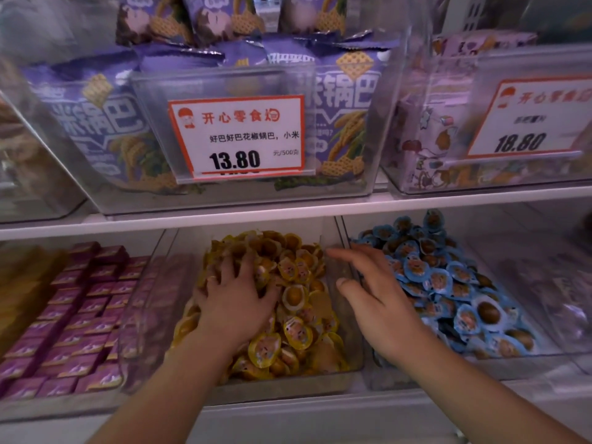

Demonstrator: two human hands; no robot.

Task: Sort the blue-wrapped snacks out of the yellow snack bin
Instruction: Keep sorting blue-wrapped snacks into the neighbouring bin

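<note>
A clear bin on the lower shelf holds a heap of yellow-wrapped snacks. To its right a second clear bin is full of blue-wrapped snacks. My left hand lies palm down on the yellow heap, its fingers spread and dug in among the wrappers. My right hand hovers over the wall between the two bins with straight, spread fingers and holds nothing. No blue wrapper shows among the yellow ones; what lies under my left hand is hidden.
Purple boxed snacks fill the tray to the left. The white shelf edge runs just above the bins. On it stand clear bins of purple bags with price cards.
</note>
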